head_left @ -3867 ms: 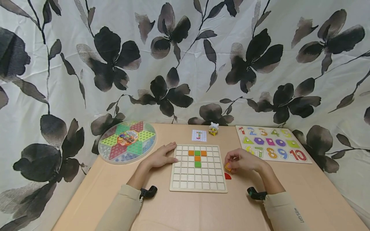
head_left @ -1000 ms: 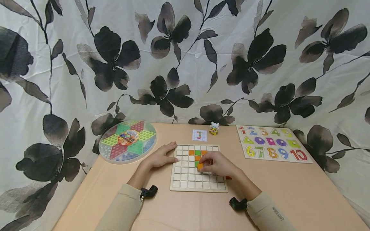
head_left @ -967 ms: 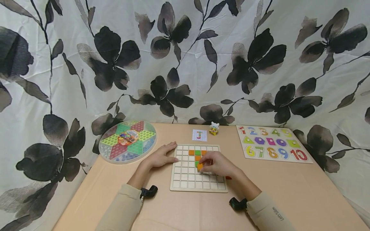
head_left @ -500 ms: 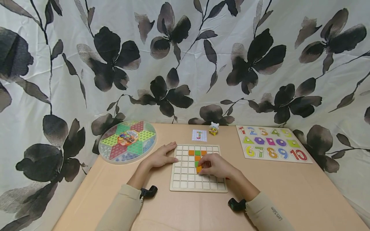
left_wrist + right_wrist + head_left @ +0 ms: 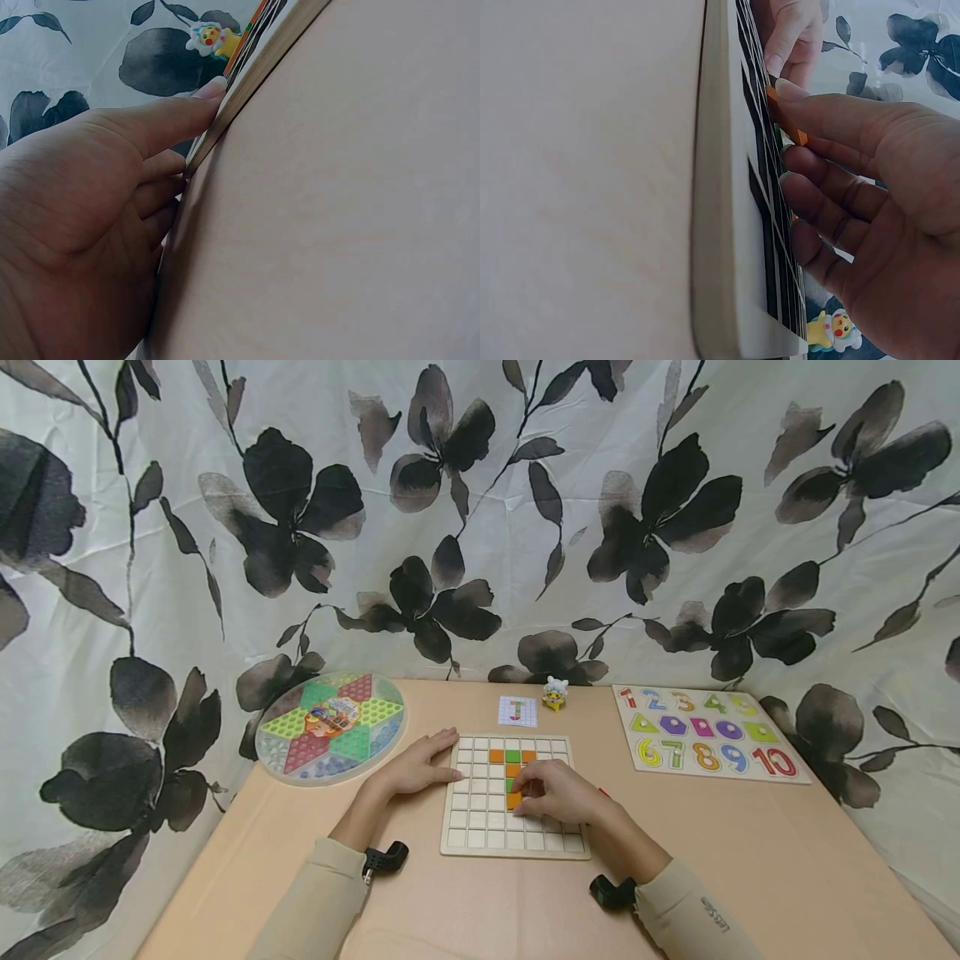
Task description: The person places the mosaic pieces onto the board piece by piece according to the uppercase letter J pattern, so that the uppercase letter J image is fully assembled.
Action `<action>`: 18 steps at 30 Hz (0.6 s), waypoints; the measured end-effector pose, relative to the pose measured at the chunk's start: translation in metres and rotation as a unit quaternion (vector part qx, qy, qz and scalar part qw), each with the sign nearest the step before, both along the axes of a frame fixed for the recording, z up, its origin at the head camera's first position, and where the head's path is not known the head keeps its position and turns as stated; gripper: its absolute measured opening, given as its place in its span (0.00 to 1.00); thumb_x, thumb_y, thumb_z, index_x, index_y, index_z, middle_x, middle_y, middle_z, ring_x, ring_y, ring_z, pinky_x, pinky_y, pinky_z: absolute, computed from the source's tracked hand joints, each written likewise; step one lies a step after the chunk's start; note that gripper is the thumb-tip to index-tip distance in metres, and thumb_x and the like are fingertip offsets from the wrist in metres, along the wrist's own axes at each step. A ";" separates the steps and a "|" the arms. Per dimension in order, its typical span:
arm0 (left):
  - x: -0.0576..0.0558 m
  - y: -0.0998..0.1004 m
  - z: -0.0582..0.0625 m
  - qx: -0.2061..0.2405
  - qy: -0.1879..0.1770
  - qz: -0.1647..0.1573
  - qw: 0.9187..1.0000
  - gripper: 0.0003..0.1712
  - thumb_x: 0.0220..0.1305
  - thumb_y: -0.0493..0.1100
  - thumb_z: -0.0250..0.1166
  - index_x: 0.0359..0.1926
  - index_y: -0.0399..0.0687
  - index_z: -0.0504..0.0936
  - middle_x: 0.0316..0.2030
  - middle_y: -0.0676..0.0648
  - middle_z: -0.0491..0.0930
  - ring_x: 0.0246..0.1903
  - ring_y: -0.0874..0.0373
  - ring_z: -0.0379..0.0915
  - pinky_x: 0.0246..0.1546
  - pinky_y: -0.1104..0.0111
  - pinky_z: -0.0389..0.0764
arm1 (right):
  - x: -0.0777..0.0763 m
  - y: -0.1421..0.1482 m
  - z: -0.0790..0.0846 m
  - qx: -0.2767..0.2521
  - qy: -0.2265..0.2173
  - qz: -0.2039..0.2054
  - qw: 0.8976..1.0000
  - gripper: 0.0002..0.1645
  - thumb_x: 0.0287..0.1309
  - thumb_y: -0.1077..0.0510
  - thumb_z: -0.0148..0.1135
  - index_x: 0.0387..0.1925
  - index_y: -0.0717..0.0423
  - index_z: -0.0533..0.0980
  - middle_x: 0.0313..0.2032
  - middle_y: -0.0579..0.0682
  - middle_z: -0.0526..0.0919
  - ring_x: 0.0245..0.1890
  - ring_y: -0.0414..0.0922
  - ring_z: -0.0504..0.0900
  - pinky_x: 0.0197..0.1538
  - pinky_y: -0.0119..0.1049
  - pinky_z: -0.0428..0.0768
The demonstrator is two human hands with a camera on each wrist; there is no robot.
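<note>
A pale wooden grid board (image 5: 472, 840) lies in the middle of the table. Orange and green square tiles (image 5: 513, 757) form a row near its top and a column below. My right hand (image 5: 558, 792) pinches an orange tile (image 5: 513, 801) at the foot of that column; the right wrist view shows this tile (image 5: 787, 116) tilted between thumb and fingers, one edge at the board. At the board's left edge my left hand (image 5: 412, 766) rests with extended fingers, its thumb (image 5: 187, 120) on the rim in the left wrist view. A red piece (image 5: 603, 792) is mostly hidden behind my right wrist.
Behind the board lie a small grid card (image 5: 517, 711) with a coloured J shape and a small toy figure (image 5: 555, 694). A round Chinese checkers board (image 5: 330, 729) stands at back left, a number puzzle board (image 5: 708, 735) at back right. A floral curtain (image 5: 480, 527) hangs behind.
My right hand first held the orange tile beside the board's right edge, then carried it left to below the green tile and lowered it there. My left hand has stayed put.
</note>
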State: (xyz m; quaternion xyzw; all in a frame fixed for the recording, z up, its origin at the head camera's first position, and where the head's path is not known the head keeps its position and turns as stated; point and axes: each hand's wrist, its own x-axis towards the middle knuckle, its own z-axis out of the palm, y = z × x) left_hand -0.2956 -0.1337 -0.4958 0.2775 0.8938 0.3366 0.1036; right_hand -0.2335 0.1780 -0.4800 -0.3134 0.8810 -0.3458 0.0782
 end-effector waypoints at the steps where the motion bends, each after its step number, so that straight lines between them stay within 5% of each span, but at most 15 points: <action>1: 0.000 0.000 0.000 -0.001 0.000 0.000 1.000 0.50 0.68 0.56 0.70 0.80 0.38 0.59 0.82 0.41 0.52 0.83 0.45 0.43 0.84 0.49 0.38 | 0.000 0.000 0.000 0.001 -0.002 -0.001 1.000 0.13 0.56 0.54 0.80 0.41 0.49 0.85 0.33 0.40 0.82 0.33 0.39 0.76 0.36 0.28 0.78; 18: -0.001 0.000 -0.001 0.003 0.000 0.004 1.000 0.49 0.68 0.56 0.70 0.80 0.39 0.60 0.82 0.41 0.52 0.83 0.45 0.43 0.84 0.49 0.37 | -0.001 0.001 -0.003 0.003 0.006 0.003 1.000 0.14 0.56 0.53 0.80 0.42 0.49 0.85 0.33 0.41 0.81 0.33 0.38 0.75 0.36 0.28 0.77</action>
